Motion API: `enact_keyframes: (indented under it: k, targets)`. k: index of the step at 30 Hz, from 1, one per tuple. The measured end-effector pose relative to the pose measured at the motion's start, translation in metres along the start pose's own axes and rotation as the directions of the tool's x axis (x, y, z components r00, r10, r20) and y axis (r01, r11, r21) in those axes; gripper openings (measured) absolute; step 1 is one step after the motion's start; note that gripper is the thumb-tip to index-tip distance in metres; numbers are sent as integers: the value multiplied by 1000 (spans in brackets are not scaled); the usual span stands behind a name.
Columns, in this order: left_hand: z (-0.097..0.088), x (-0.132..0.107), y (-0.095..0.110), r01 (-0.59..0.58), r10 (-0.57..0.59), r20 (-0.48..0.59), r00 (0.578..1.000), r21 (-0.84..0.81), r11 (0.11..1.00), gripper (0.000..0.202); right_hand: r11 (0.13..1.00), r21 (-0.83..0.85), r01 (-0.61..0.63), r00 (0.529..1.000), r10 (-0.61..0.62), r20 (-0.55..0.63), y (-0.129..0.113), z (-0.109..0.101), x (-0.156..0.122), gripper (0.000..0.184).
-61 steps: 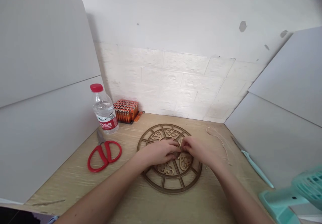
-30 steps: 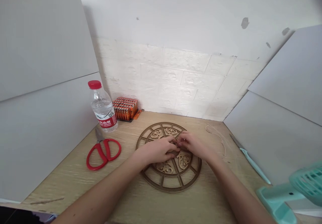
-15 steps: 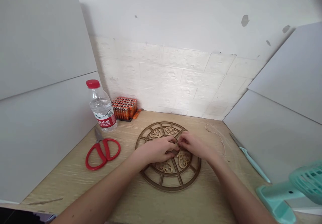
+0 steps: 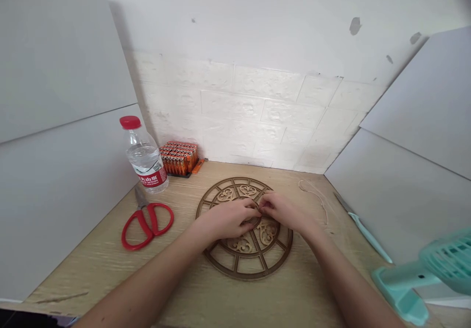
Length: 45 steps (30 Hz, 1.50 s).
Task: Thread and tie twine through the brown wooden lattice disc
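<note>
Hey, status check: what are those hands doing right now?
Left hand, right hand meeting at center of wooden disc. Scissors, bottle off to the left, clear of the hands.

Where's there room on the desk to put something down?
Bare desk shows between the scissors and the round wooden cutout, and between the cutout and knife. It's crowded back left, by the bottle and batteries, and on the cutout under the left hand and right hand.
</note>
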State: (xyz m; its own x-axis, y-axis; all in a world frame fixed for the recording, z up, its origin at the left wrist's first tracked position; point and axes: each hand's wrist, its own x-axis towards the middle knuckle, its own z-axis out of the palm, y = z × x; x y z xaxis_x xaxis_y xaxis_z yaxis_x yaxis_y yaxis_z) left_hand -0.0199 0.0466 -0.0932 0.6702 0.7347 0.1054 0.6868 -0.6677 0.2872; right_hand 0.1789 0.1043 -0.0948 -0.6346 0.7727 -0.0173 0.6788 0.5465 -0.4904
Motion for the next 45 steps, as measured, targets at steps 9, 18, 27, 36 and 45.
enact_keyframes:
  k: [9, 18, 27, 36, 45]
  targets:
    - [-1, 0, 8, 47, -43, -51, 998, 77, 996, 29, 993, 108, -39, 999, 37, 20, 3, -9, -5, 19]
    - [-1, 1, 12, 77, -75, -64, 995, 30, 997, 29, 992, 90, -90, 996, 91, -10, 15, -13, -5, 12]
    - [-11, -2, 0, 1, 1, 20, 1000, -97, 995, 28, 996, 87, -14, 1000, 12, 17, 9, -7, -1, 18]
    - [-21, -3, -2, -26, 33, 57, 998, -131, 991, 25, 997, 51, 58, 993, -63, 96, 10, -6, -3, 10]
    - [-23, -9, 2, 37, -35, 69, 997, -32, 999, 30, 995, -43, 88, 996, -88, 6, -7, -8, -9, 17]
